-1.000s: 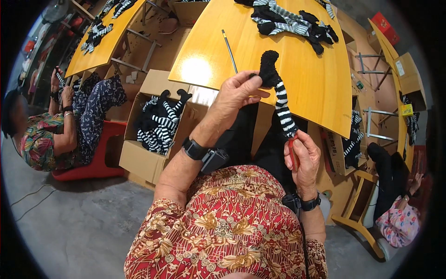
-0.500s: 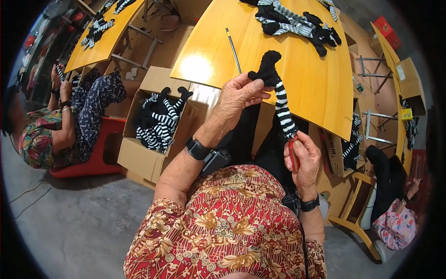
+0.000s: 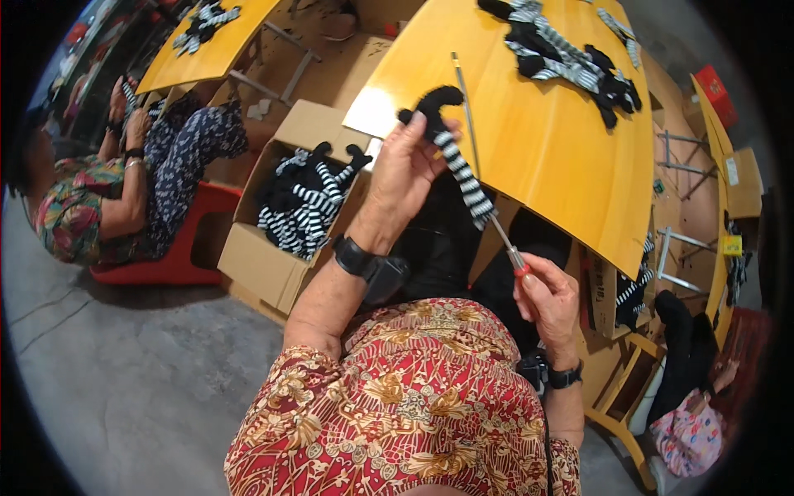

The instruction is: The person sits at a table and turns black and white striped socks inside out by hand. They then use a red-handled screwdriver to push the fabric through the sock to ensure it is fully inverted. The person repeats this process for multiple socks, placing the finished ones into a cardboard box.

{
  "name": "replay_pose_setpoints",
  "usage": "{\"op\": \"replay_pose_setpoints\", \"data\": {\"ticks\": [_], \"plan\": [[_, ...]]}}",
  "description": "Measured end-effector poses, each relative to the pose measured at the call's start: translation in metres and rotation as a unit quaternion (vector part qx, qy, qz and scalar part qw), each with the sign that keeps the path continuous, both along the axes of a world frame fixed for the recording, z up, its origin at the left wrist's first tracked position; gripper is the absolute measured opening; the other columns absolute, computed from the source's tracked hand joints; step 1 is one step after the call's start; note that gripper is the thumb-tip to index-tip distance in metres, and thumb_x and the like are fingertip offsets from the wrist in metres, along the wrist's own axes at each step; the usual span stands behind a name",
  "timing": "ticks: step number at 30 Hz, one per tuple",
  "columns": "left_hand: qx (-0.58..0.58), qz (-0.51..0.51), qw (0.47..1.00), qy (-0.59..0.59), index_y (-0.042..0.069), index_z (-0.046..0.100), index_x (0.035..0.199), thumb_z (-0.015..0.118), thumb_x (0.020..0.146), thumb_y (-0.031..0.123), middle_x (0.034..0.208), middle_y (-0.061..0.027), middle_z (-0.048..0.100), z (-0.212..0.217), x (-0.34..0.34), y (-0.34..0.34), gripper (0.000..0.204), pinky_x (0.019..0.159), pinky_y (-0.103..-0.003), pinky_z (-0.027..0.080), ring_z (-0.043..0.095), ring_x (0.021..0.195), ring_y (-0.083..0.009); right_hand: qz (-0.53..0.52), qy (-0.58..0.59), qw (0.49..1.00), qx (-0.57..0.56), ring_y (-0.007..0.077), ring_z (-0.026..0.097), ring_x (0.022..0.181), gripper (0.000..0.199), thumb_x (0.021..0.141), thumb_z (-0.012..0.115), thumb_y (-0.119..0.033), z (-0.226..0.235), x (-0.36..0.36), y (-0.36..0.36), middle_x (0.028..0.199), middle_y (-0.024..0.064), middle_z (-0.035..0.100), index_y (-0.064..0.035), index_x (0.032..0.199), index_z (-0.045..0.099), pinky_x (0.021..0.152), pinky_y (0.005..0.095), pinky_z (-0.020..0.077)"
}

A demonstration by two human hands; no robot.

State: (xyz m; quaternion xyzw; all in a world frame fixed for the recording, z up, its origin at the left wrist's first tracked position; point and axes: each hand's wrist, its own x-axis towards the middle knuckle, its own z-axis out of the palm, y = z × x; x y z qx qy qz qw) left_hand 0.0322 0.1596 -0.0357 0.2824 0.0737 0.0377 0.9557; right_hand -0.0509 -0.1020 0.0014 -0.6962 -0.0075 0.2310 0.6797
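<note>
- Left of centre in the frame, an open cardboard box [image 3: 255, 269] with its flaps spread holds a loose heap of black-and-white striped tubes [image 3: 308, 211], some with black ends poking up at the upper right corner
- Near the middle, the left hand [image 3: 404, 169] has its fingers closed on the black end of a knitted piece [image 3: 467, 180]; a firm pinch there should stop the soft cloth from twisting or sliding
- That piece is held in the air in front of the near edge of the desk [image 3: 550, 161], its striped part slanting down to the right; pulling it straight should give the tool an easy path
- Just right of centre, a thin rod [image 3: 468, 116] lies on the desk behind the piece
- Next comes a screwdriver [image 3: 506, 242], its metal shaft meeting the lower striped end; how deep the tip sits, if inside at all, cannot be told; best lined up with the tube and moved gently, to spare the stitches
- Right of centre, the right hand [image 3: 547, 302] is curled closely around the red handle
- Toward the right, a second cardboard box [image 3: 607, 299] holds more striped pieces [image 3: 633, 293]
- At far right, a pale carton [image 3: 742, 178], contents out of view
</note>
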Motion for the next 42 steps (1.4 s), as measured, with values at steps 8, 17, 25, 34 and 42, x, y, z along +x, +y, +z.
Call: {"op": "replay_pose_setpoints", "data": {"ticks": [8,17,25,34,42], "plan": [[0.215,0.316,0.922,0.056,0.008,0.054,0.099,0.062,0.092,0.018,0.075,-0.0073,0.061,-0.044,-0.031,0.186,0.014,0.037,-0.019,0.039,0.048,0.046,-0.0089,-0.065,0.002,0.998,-0.015,0.0059,0.046,0.046,0.029,0.093,0.057,-0.014,-0.010,-0.001,-0.029,0.071,0.0058,0.059,0.0003,0.118,0.060,0.041,0.0179,0.0356],[0.755,0.270,0.535,0.267,0.002,0.050,0.126,0.062,0.087,0.031,0.120,-0.0204,0.058,-0.191,-0.080,0.238,0.050,0.092,-0.041,0.046,0.058,0.107,-0.0354,-0.127,-0.011,0.992,-0.024,0.0064,0.047,0.050,0.032,0.093,0.058,-0.013,-0.007,0.010,-0.033,0.075,0.0070,0.059,0.0006,0.122,0.058,0.043,0.0166,0.0366],[0.787,-0.026,0.456,0.414,0.014,0.035,0.144,0.055,0.086,0.048,0.140,-0.0262,0.039,-0.264,-0.102,0.234,0.070,0.095,-0.060,0.038,0.045,0.123,-0.0436,-0.126,-0.029,0.991,-0.041,0.0051,0.047,0.051,0.033,0.095,0.055,-0.013,-0.013,0.007,-0.041,0.079,0.0083,0.059,0.0032,0.124,0.055,0.041,0.0154,0.0370],[0.888,0.108,0.340,0.291,0.017,0.051,0.129,0.071,0.075,0.031,0.135,-0.0195,0.042,-0.183,-0.077,0.211,0.060,0.098,-0.053,0.038,0.040,0.129,-0.0347,-0.171,-0.031,0.983,-0.052,0.0063,0.047,0.049,0.033,0.093,0.057,-0.014,-0.009,0.004,-0.040,0.075,0.0062,0.060,0.0001,0.123,0.057,0.041,0.0176,0.0354],[0.937,-0.079,0.304,0.151,0.023,0.061,0.118,0.061,0.084,0.030,0.141,-0.0112,0.044,-0.257,-0.069,0.190,0.035,0.097,-0.062,0.033,0.036,0.133,-0.0337,-0.199,-0.040,0.975,-0.086,0.0055,0.047,0.048,0.035,0.093,0.057,-0.015,0.000,0.005,-0.039,0.074,0.0059,0.060,0.0004,0.124,0.056,0.041,0.0174,0.0345]]}}
